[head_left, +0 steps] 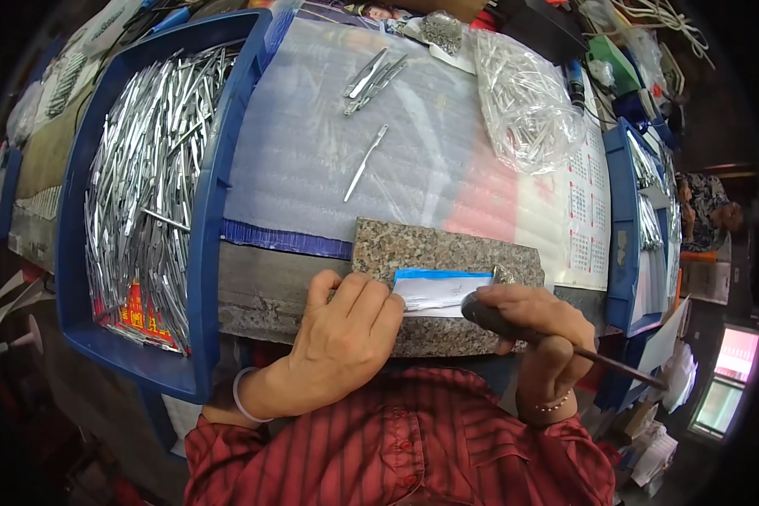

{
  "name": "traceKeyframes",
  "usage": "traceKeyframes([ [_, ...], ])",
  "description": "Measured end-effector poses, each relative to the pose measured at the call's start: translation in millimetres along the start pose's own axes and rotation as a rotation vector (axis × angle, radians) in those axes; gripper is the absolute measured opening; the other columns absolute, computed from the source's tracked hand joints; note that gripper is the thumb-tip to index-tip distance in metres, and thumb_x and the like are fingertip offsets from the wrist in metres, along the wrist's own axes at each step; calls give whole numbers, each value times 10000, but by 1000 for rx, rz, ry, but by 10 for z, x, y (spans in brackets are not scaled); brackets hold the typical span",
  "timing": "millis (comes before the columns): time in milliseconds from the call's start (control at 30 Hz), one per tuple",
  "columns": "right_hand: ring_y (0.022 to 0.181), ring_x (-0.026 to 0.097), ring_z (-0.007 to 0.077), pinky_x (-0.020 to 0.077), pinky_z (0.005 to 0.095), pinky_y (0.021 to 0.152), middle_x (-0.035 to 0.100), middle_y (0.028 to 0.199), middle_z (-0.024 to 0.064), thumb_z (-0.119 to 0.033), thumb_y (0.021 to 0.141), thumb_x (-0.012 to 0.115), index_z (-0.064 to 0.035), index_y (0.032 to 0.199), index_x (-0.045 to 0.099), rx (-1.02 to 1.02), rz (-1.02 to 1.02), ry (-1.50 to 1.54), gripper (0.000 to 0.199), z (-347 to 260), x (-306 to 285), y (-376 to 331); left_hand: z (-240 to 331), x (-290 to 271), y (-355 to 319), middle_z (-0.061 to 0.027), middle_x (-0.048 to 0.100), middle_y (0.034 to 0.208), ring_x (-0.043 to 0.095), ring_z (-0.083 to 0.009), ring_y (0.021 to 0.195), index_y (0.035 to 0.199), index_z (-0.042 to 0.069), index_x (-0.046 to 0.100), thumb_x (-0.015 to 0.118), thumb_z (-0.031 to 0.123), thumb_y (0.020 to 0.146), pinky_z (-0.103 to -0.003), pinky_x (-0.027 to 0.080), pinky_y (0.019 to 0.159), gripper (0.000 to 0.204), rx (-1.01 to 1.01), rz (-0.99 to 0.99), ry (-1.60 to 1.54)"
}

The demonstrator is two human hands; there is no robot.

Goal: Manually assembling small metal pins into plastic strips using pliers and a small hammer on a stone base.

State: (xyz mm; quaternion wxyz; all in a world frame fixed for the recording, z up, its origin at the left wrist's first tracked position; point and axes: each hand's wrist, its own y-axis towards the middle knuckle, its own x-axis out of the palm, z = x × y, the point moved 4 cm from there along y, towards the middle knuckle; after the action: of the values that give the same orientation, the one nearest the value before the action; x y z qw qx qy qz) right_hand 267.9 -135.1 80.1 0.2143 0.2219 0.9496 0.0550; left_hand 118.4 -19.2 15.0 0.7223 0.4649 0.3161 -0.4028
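A speckled granite block (pixel 447 246) lies at the table's near edge. On it rests a small white paper-like sheet or pad (pixel 430 293) with a blue far edge. My left hand (pixel 350 337) is closed at the pad's left end, fingers curled down; what they pinch is hidden. My right hand (pixel 548 329) grips a tool with a dark rounded end (pixel 483 313) and a long thin rod (pixel 624 368) pointing right; its kind is unclear. A small metallic piece (pixel 499 273) shows by that hand's fingertips, at the pad's right end.
A blue bin (pixel 215 211) of slim metal pieces stands left. Loose metal pieces (pixel 366 162) lie on the sheet-covered table (pixel 304 152). Behind right sits a clear plastic bag (pixel 527 101) of similar pieces. Blue trays (pixel 622 228) line the right side; a person (pixel 707 211) is farther off.
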Motion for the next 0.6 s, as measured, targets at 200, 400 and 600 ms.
traceKeyframes([
  [200,653,670,258,536,318,541,671,982,211,-115,885,522,56,964,613,-134,-108,-109,209,-70,-63,-30,-5,2,-4,-67,525,869,530,-230,843,934,52,553,624,105,732,-395,357,771,220,-42,-74,-7],
  [400,626,629,257,496,327,492,647,900,98,-174,837,655,-31,861,566,-228,-307,-382,169,199,324,100,-17,-5,2,-58,521,875,527,-231,859,929,68,557,639,91,732,-398,352,782,214,-71,-74,-47],
  [600,640,643,250,513,310,519,657,888,114,-151,868,613,-18,897,593,-97,-286,-290,138,210,281,119,-72,13,-64,-69,520,896,528,-228,907,956,39,568,594,103,708,-399,352,803,258,-88,-26,-88],
])
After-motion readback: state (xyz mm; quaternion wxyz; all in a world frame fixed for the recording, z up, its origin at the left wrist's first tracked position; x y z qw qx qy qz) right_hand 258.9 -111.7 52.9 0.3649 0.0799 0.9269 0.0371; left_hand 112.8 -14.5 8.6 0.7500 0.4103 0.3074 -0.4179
